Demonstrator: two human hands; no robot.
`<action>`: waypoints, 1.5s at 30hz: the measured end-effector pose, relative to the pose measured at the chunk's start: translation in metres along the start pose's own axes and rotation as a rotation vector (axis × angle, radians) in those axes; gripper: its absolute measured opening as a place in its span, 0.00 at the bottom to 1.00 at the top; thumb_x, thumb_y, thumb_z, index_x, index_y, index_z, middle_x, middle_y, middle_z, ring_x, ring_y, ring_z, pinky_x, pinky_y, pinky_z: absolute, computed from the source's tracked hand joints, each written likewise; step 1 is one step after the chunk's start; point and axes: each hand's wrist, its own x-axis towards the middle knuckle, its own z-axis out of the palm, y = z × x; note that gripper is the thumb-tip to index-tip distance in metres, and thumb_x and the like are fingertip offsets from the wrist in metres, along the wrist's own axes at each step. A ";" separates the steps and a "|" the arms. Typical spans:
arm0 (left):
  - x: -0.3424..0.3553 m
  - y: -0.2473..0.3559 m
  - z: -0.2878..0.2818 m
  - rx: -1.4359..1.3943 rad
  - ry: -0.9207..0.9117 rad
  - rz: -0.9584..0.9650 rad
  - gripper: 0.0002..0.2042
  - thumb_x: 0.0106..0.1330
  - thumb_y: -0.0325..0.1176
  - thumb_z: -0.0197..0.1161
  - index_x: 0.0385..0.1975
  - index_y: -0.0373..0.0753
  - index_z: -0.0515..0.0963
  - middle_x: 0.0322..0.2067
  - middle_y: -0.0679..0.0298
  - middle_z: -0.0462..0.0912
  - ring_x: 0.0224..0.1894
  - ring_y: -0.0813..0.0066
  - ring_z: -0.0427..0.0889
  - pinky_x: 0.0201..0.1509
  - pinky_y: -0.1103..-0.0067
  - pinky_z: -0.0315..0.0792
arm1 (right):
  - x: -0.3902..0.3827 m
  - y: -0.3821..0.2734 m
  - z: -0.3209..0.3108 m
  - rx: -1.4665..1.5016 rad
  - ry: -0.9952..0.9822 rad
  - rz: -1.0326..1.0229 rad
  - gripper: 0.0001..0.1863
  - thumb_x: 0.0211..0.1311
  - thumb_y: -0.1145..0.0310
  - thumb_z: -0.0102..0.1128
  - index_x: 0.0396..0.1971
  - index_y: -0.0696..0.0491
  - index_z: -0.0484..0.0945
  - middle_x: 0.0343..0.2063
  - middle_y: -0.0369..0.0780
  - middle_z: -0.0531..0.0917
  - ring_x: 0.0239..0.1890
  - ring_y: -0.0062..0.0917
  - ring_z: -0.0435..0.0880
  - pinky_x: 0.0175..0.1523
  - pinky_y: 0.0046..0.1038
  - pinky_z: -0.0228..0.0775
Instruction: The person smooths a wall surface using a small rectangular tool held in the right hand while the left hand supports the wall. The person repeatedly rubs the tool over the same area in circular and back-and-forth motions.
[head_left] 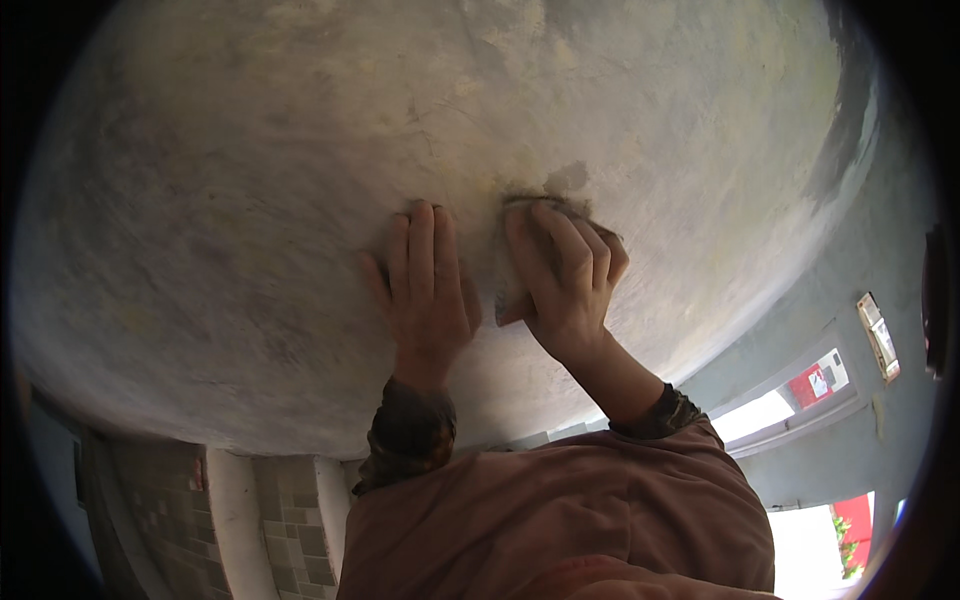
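A broad, pale, mottled plaster-like surface [300,120] fills most of the view. My left hand [428,275] lies against it, fingers stretched out, with nothing in its grasp. Just to the right, my right hand [572,265] presses a thin piece of sandpaper [512,312] against the same surface, fingers bent over it. Its lower left corner sticks out beside the thumb, and the rest is mostly covered by the hand. Along the sheet's upper edge and above my right fingertips lies a dark grey patch [568,177].
At the lower left, a wall with grey tiles [295,520] stands between pale upright strips. A window [790,405] and a bright opening [815,545] are at the lower right. A small pale rectangular fitting [878,337] sits on the grey-blue wall [840,310].
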 end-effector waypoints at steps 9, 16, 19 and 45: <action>0.002 -0.003 0.003 -0.009 0.097 0.045 0.21 0.72 0.34 0.48 0.62 0.34 0.72 0.65 0.57 0.70 0.68 0.59 0.67 0.77 0.52 0.37 | -0.001 0.003 -0.005 -0.045 0.121 -0.142 0.37 0.61 0.37 0.47 0.54 0.55 0.81 0.54 0.38 0.75 0.55 0.30 0.70 0.61 0.37 0.57; 0.003 -0.005 0.000 0.071 0.046 0.068 0.25 0.78 0.41 0.38 0.65 0.30 0.66 0.66 0.49 0.67 0.71 0.49 0.62 0.76 0.51 0.40 | 0.003 0.005 -0.004 -0.046 0.077 -0.056 0.33 0.62 0.41 0.51 0.52 0.55 0.82 0.54 0.38 0.75 0.55 0.30 0.71 0.61 0.37 0.58; 0.002 -0.005 -0.002 0.090 0.052 0.076 0.25 0.78 0.41 0.38 0.65 0.29 0.66 0.66 0.49 0.68 0.71 0.49 0.62 0.76 0.51 0.39 | 0.000 0.003 -0.008 -0.051 0.043 -0.073 0.34 0.61 0.41 0.51 0.53 0.55 0.81 0.54 0.38 0.75 0.56 0.30 0.70 0.61 0.37 0.57; 0.006 -0.004 -0.007 0.037 0.102 0.058 0.22 0.73 0.34 0.47 0.64 0.33 0.70 0.65 0.55 0.71 0.69 0.58 0.67 0.78 0.53 0.38 | -0.015 0.007 -0.011 -0.075 0.121 -0.109 0.30 0.59 0.48 0.58 0.54 0.54 0.81 0.55 0.37 0.74 0.56 0.29 0.71 0.61 0.37 0.58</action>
